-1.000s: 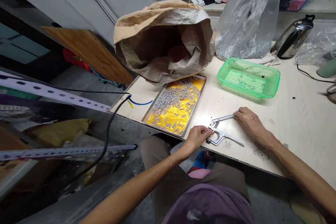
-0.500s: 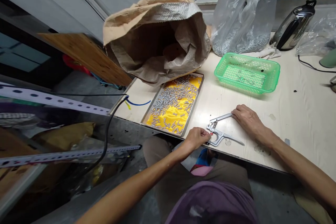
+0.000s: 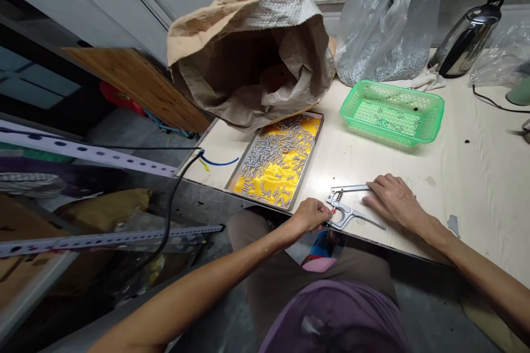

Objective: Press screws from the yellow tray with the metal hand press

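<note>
Whatever the left hand [image 3: 310, 215] pinches is too small to tell.

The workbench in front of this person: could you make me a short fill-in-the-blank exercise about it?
1. The person's ____ hand is at the ring of the metal tool.
2. The lining of the shallow tray is coloured ____.
3. The perforated basket on the table is coloured ____.
4. In the picture, the kettle stands to the ____ of the tall plastic bag.

Missing words: left; yellow; green; right.
</note>
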`<state>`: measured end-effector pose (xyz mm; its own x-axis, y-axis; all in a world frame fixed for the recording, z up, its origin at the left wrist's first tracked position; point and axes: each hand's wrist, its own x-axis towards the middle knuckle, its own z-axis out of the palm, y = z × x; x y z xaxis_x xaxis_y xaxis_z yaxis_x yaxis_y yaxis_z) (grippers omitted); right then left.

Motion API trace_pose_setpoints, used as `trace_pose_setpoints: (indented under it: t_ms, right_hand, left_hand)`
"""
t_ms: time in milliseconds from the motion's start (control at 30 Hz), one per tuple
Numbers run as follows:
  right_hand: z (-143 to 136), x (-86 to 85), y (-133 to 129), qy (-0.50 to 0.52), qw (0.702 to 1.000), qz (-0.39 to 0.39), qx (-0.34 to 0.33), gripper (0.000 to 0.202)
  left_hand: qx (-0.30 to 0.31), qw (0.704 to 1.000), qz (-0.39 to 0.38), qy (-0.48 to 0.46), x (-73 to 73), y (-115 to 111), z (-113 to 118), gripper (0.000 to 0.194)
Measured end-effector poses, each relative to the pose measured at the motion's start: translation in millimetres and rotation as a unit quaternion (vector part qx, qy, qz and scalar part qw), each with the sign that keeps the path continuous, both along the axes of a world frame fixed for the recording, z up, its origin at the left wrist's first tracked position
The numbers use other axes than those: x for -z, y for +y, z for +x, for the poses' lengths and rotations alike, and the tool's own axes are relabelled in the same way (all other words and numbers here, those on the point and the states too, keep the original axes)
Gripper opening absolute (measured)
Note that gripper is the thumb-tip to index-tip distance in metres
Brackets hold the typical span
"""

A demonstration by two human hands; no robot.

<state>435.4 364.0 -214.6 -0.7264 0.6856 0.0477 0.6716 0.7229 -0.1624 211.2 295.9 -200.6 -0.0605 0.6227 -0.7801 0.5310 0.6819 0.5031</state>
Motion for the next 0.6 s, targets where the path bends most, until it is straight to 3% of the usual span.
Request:
trace_pose_setpoints:
  t_ms: [133, 300, 400, 500, 600]
  right_hand:
    - [6, 0.9, -15, 0.015, 1.0, -0.016, 0.006, 0.055]
    - [12, 3.8, -29, 0.012, 1.0, -0.014, 0.009, 0.067]
    - [9, 6.0, -35, 0.001, 1.0, 0.0, 0.025, 0.063]
    - [1, 8.2, -36, 0.002, 1.0, 0.002, 0.03, 0.052]
    - [-6, 9.1, -32, 0.004, 1.0, 0.007, 0.012, 0.049]
  left_hand:
    - [-0.002, 1.0, 0.002, -0.001, -0.4, 0, 1, 0.014]
    - [0.026, 1.0, 0.002, 0.013, -2.0, -1, -1, 0.021]
    - [0.092, 0.985, 0.108, 0.095, -2.2, -9, -1, 0.022]
    - [0.202, 0.907, 0.305, 0.208, -1.0, -13, 6, 0.023]
    - [0.323, 0.817, 0.417, 0.234, 3.1, -5, 16, 0.051]
